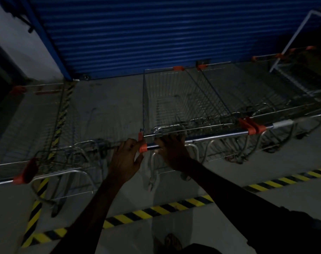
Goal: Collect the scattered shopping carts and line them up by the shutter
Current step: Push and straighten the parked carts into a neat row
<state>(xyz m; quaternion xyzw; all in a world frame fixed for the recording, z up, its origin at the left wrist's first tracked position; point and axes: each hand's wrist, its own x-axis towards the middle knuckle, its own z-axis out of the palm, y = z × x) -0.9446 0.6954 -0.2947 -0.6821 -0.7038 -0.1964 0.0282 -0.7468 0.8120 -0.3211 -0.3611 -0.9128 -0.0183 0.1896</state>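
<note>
A wire shopping cart [183, 99] with orange corner caps stands in front of me, its nose toward the blue roller shutter [147, 33]. My left hand [125, 160] grips the left end of its chrome handle bar [220, 136] by the orange cap. My right hand [172, 153] grips the same bar just to the right of that cap. Another cart [256, 92] stands close against its right side, and a further cart [302, 74] is beyond that. A separate cart [37, 129] stands to the left, apart from the one I hold.
Yellow-and-black hazard tape [156, 210] runs across the grey floor behind the carts and along the left side. A white wall and blue shutter frame [46, 39] stand at the left. A white metal frame [291, 39] leans at the far right. The scene is dim.
</note>
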